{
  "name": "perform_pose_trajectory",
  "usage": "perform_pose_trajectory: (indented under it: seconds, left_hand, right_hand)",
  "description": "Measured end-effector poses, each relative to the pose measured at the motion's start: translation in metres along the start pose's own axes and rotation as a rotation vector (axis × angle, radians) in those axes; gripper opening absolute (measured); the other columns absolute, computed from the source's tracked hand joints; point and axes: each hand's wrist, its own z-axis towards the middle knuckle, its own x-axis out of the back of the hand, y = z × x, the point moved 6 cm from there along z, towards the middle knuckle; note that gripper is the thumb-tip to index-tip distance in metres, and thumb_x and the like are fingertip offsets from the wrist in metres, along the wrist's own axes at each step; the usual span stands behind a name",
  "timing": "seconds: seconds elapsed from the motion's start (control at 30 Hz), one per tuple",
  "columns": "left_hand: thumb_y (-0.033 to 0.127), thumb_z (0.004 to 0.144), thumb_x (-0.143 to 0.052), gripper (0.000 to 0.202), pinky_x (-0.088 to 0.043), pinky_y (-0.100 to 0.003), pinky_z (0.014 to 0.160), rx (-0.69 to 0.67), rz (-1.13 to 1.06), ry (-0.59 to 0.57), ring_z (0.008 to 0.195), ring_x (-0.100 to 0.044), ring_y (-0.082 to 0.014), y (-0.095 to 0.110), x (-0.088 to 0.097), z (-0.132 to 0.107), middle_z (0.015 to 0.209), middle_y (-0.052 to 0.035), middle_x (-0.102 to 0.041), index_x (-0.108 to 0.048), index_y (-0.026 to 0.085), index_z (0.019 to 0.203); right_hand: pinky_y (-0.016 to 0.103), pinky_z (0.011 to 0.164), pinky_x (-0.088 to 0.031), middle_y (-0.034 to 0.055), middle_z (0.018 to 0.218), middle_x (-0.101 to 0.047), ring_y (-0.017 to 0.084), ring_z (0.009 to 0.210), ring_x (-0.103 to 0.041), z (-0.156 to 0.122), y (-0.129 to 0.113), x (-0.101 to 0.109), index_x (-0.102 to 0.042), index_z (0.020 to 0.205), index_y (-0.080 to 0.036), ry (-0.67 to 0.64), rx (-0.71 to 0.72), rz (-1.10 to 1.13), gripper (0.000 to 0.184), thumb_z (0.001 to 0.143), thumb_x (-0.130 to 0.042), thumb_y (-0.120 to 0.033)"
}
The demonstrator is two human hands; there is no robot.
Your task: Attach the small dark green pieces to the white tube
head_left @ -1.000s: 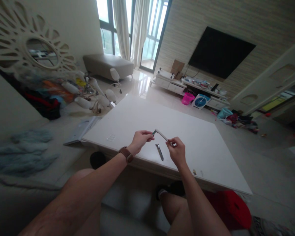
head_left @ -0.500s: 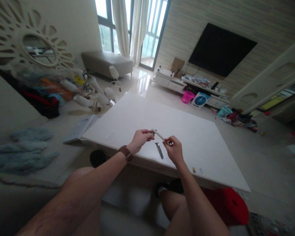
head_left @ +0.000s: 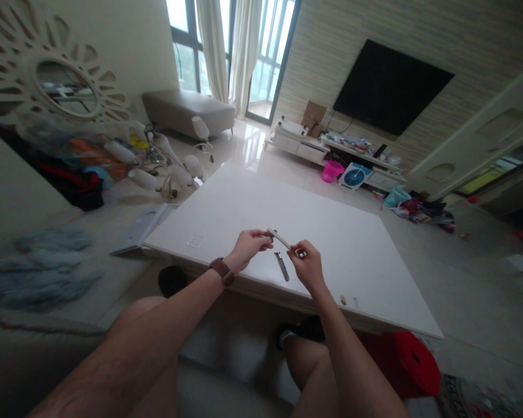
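Both my hands hold a thin white stick-like object (head_left: 282, 238) a little above the white table (head_left: 353, 244). My left hand (head_left: 249, 245), with a brown watch strap at the wrist, pinches its left end. My right hand (head_left: 305, 267) is closed on its right end. On the table just below, between the hands, lies a small dark metal piece (head_left: 282, 266). What the white object is I cannot make out.
Two tiny bits (head_left: 343, 300) lie near the table's front edge. A flat grey booklet (head_left: 139, 230) and a lamp with white shades (head_left: 165, 165) rest to the left. A red object (head_left: 412, 363) sits under the table's right corner. My knees are below.
The white object has tipped lower and both hands have drifted slightly left and closer together; the view has shifted a little. The dark piece on the table has stayed put.
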Motion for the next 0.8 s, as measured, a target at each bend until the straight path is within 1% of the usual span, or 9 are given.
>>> perform_pose_trajectory:
  seconds: [0.17, 0.43, 0.6, 0.8]
  left_hand:
    - [0.012, 0.068, -0.074, 0.014, -0.050, -0.028, 0.069, -0.004, -0.001, 0.002, 0.068, -0.070, -0.0166, 0.002, 0.000, -0.001, 0.071, -0.0078, -0.073, -0.072, 0.011, 0.082]
    - [0.014, 0.070, -0.072, 0.016, -0.049, -0.028, 0.067, -0.007, -0.003, -0.006, 0.067, -0.070, -0.0162, 0.001, 0.000, 0.000, 0.073, -0.0088, -0.074, -0.071, 0.010, 0.086]
    - [0.012, 0.069, -0.073, 0.015, -0.049, -0.028, 0.067, -0.017, -0.001, -0.006, 0.064, -0.070, -0.0153, 0.002, -0.001, 0.000, 0.072, -0.0080, -0.074, -0.070, 0.011, 0.084]
    - [0.012, 0.068, -0.075, 0.016, -0.049, -0.027, 0.067, -0.017, -0.001, -0.011, 0.065, -0.070, -0.0146, 0.001, 0.000, 0.001, 0.073, -0.0070, -0.073, -0.070, 0.011, 0.084]
  right_hand:
    - [0.029, 0.065, -0.045, 0.0009, 0.082, -0.064, 0.016, 0.071, -0.057, 0.000, 0.000, 0.000, -0.061, 0.075, -0.020, -0.002, 0.002, 0.005, 0.007, 0.080, -0.066, -0.021]
    - [0.029, 0.065, -0.046, 0.0013, 0.081, -0.064, 0.016, 0.070, -0.058, 0.000, -0.001, 0.001, -0.062, 0.076, -0.020, 0.009, -0.010, 0.014, 0.006, 0.080, -0.066, -0.023]
    - [0.029, 0.061, -0.045, 0.0020, 0.080, -0.065, 0.017, 0.070, -0.059, 0.000, 0.001, 0.009, -0.064, 0.081, -0.020, 0.097, -0.093, 0.018, 0.009, 0.082, -0.065, -0.029]
    - [0.031, 0.067, -0.047, 0.0008, 0.074, -0.062, 0.017, 0.068, -0.058, 0.003, 0.009, 0.019, -0.063, 0.086, -0.019, 0.210, -0.150, 0.019, 0.014, 0.084, -0.063, -0.033]
